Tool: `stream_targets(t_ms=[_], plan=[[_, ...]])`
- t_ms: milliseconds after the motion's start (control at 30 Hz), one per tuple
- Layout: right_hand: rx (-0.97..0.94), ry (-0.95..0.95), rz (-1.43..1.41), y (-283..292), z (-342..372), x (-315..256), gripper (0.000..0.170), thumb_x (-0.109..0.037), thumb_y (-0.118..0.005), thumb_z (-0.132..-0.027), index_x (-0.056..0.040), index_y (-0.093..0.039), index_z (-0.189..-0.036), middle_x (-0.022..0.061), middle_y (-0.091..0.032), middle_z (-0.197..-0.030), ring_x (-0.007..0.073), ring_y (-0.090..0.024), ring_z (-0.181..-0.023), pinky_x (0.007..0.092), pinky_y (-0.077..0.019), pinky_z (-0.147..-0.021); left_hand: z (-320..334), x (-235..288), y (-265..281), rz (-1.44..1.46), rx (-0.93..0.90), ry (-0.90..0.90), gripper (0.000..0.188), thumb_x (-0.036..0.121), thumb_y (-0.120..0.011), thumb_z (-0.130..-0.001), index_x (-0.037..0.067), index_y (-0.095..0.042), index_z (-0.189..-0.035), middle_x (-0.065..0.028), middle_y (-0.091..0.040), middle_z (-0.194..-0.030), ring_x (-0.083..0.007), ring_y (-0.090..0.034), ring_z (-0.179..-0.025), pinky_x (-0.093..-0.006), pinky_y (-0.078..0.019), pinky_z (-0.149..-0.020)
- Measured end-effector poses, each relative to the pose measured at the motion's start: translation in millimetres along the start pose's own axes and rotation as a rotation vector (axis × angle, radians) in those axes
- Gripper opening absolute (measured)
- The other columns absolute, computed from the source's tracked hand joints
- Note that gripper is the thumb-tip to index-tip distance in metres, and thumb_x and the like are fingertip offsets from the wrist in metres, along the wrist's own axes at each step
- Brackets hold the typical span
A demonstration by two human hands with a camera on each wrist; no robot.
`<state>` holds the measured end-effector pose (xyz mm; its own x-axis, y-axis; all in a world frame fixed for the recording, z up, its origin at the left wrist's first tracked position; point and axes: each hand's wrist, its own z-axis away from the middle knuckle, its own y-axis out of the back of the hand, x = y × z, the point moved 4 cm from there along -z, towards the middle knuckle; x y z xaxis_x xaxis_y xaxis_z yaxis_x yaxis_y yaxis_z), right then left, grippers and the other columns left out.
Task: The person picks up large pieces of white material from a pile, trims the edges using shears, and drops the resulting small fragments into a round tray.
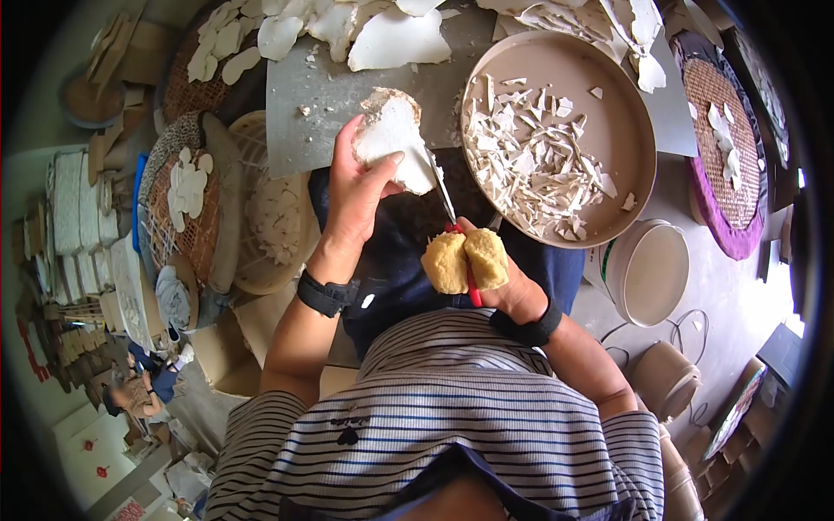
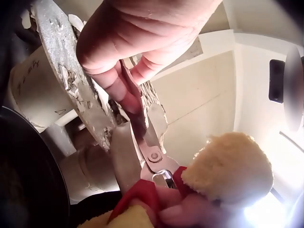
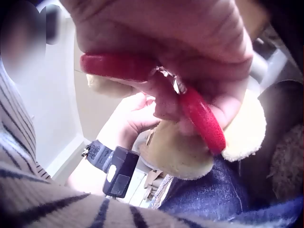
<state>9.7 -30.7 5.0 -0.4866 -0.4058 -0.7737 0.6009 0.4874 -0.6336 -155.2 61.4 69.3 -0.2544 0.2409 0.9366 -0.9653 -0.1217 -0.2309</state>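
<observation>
My left hand holds a flat white slab with a rough brownish edge, thumb on its face and fingers behind. My right hand grips red-handled shears. Lumps of yellow foam sit around the handles. In the head view the blades reach the slab's right edge, and the left wrist view shows them close by the left fingers. The red handles are spread apart in the right wrist view. Just right of the slab stands a round tray holding a heap of white strips.
More large white slabs lie on the grey board at the back. A white bucket stands below the tray. Woven baskets with white pieces are at the left. Another person sits at far left.
</observation>
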Motion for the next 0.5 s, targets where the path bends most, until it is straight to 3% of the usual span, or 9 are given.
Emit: stream_targets(t_ms=[33, 100, 133, 200, 267, 433, 500], plan=[[0.006, -0.071, 0.469, -3, 0, -19, 0.052, -0.005, -0.054, -0.09, -0.0036, -0.029, -0.136, 0.0112, -0.053, -0.12, 0.0176, -0.053, -0.109, 0.0316, -0.0423, -0.097, 2, 0, -2, 0.014, -0.016, 0.022, 0.065, 0.0, -0.06, -0.08, 0.008, -0.026, -0.136, -0.0115, -0.053, -0.116, -0.0165, -0.06, -0.093, -0.0282, -0.0559, -0.066], [0.04, -0.189, 0.858, -8, -3, -40, 0.049, -0.005, -0.053, -0.091, -0.0022, -0.031, -0.134, 0.0113, -0.055, -0.117, 0.0183, -0.054, -0.107, 0.0318, -0.0434, -0.096, 4, -1, -3, 0.018, -0.026, 0.038, 0.065, 0.0, -0.06, -0.08, 0.008, -0.026, -0.136, -0.0118, -0.053, -0.116, -0.0167, -0.061, -0.093, -0.0283, -0.056, -0.067], [0.068, -0.234, 0.778, -12, -7, -43, 0.046, -0.007, -0.053, -0.091, -0.0017, -0.033, -0.132, 0.0113, -0.055, -0.116, 0.0188, -0.055, -0.107, 0.0321, -0.044, -0.095, 4, -1, -3, 0.009, -0.02, 0.031, 0.066, 0.0, -0.06, -0.08, 0.008, -0.026, -0.136, -0.0119, -0.053, -0.116, -0.0169, -0.061, -0.093, -0.0283, -0.056, -0.067], [0.065, -0.23, 0.126, -10, -9, -28, 0.04, -0.011, -0.052, -0.092, -0.0015, -0.037, -0.128, 0.0115, -0.056, -0.114, 0.0199, -0.056, -0.106, 0.0332, -0.0448, -0.094, 4, -2, -2, -0.013, -0.017, 0.024, 0.066, 0.0, -0.06, -0.08, 0.008, -0.026, -0.136, -0.012, -0.053, -0.116, -0.0171, -0.061, -0.093, -0.0282, -0.056, -0.066], [-0.011, -0.092, -1.009, 2, -10, 5, 0.034, -0.016, -0.05, -0.094, -0.0021, -0.041, -0.124, 0.0119, -0.056, -0.114, 0.0212, -0.056, -0.105, 0.0349, -0.0452, -0.094, 3, -5, 0, -0.034, -0.019, 0.024, 0.067, 0.0, -0.06, -0.08, 0.007, -0.025, -0.136, -0.0119, -0.053, -0.115, -0.0173, -0.061, -0.093, -0.0281, -0.0559, -0.066], [0.024, -0.012, -0.772, 9, -6, 9, 0.028, -0.023, -0.045, -0.096, -0.0024, -0.048, -0.116, 0.0117, -0.058, -0.109, 0.0234, -0.059, -0.101, 0.0378, -0.0462, -0.093, 1, -13, -2, 0.025, -0.006, 0.066, 0.069, 0.001, -0.061, -0.08, 0.007, -0.023, -0.138, -0.0124, -0.051, -0.118, -0.0175, -0.06, -0.095, -0.0291, -0.056, -0.067], [0.086, -0.048, -0.496, 12, -3, 9, 0.028, -0.023, -0.045, -0.097, -0.0024, -0.048, -0.116, 0.0108, -0.058, -0.109, 0.0229, -0.058, -0.101, 0.0372, -0.046, -0.094, 3, -11, -3, 0.055, -0.003, 0.066, 0.071, 0.001, -0.061, -0.08, 0.007, -0.02, -0.139, -0.0125, -0.05, -0.12, -0.0178, -0.06, -0.096, -0.03, -0.0559, -0.069]])
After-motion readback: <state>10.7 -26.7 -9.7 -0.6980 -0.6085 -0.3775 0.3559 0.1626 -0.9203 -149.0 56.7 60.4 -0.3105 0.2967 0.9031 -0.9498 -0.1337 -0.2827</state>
